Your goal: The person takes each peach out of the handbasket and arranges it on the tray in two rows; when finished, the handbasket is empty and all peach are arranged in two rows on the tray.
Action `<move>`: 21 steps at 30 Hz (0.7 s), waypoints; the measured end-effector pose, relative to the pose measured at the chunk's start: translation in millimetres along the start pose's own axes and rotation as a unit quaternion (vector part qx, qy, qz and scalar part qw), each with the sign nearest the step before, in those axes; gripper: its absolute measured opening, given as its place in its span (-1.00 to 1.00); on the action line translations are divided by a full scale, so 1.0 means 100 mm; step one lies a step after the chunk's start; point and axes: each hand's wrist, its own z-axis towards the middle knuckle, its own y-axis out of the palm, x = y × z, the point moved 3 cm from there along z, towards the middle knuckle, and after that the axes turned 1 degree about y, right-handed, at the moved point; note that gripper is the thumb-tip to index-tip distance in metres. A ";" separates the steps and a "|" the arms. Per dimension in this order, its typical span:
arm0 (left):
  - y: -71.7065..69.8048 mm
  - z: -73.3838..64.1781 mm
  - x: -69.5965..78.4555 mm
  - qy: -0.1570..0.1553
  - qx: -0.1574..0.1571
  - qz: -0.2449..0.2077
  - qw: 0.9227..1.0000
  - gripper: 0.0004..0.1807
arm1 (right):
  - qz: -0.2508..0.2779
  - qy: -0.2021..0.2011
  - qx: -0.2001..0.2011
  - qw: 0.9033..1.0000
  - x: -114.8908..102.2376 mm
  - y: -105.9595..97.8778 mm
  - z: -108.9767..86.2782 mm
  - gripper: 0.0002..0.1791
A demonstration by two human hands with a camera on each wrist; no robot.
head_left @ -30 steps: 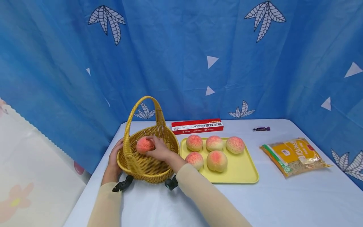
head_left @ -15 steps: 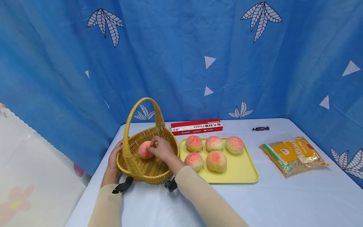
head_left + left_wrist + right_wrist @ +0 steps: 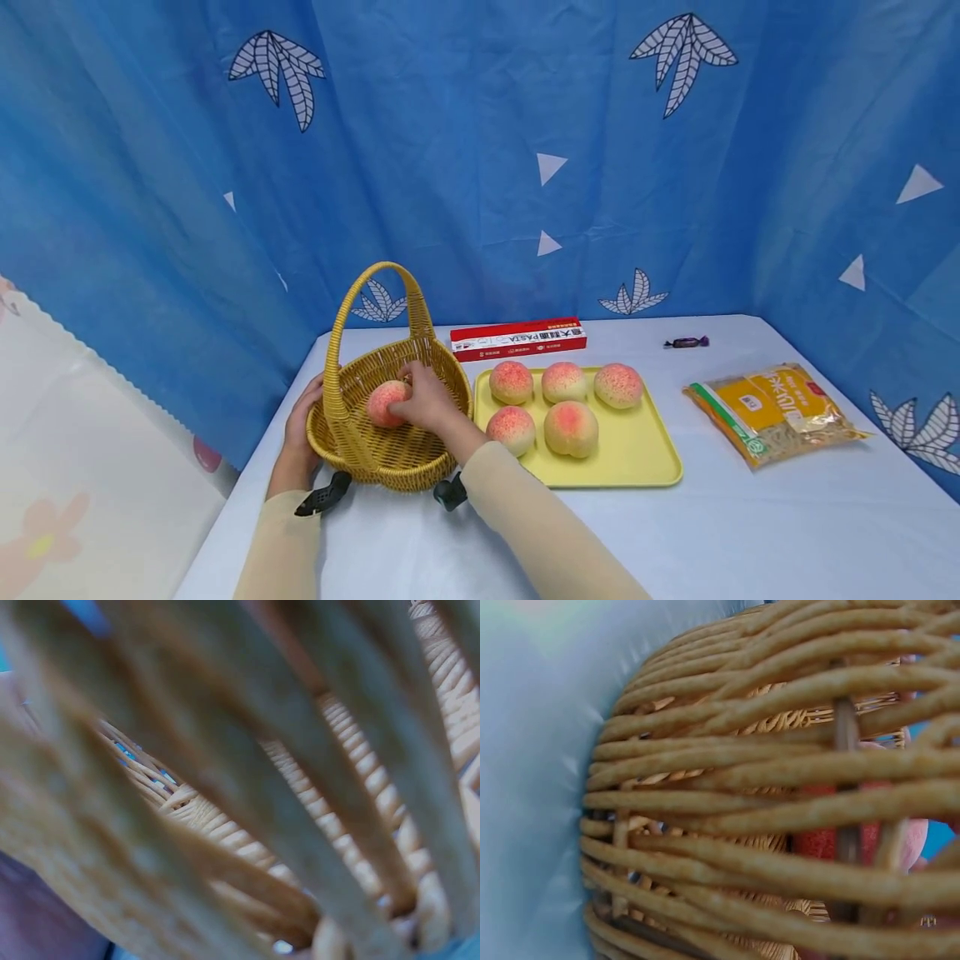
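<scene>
In the head view, a yellow wicker basket (image 3: pixel 405 477) with a tall arched handle stands at the left of the table. Inside it, my right hand (image 3: pixel 429 400) pinches a pink speckled peach (image 3: pixel 384 402) between thumb and fingers. My left hand (image 3: pixel 298 429) holds the basket by its left side, fingers up at the rim; part of them is hidden behind the handle. The left wrist view is filled by blurred basket weave (image 3: pixel 225 832) very close up. Through the basket wall (image 3: pixel 727 761) in the right wrist view, the red peach (image 3: pixel 817 844) shows.
Right of the basket lies a yellow tray (image 3: pixel 637 454) bearing several peaches (image 3: pixel 572 428). Behind it is a red pasta box (image 3: pixel 517 338). A purple wrapped candy (image 3: pixel 686 342) and a yellow food bag (image 3: pixel 776 414) lie farther right. A blue curtain (image 3: pixel 450 167) hangs behind.
The peach has come down a little in the basket and turned, showing a paler side. The right fingers loosened half a second ago and are now back around it. The left hand stays put.
</scene>
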 end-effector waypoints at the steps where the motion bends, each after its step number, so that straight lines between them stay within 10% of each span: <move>1: 0.00 0.00 0.00 0.000 -0.001 0.000 1.000 -0.64 | -0.003 0.003 -0.006 1.000 0.00 0.01 0.00 -0.41; 21: 0.02 -0.03 0.03 0.004 -0.012 -0.007 1.000 -0.65 | -0.105 -0.048 -0.041 0.992 -0.05 0.04 -0.06 -0.32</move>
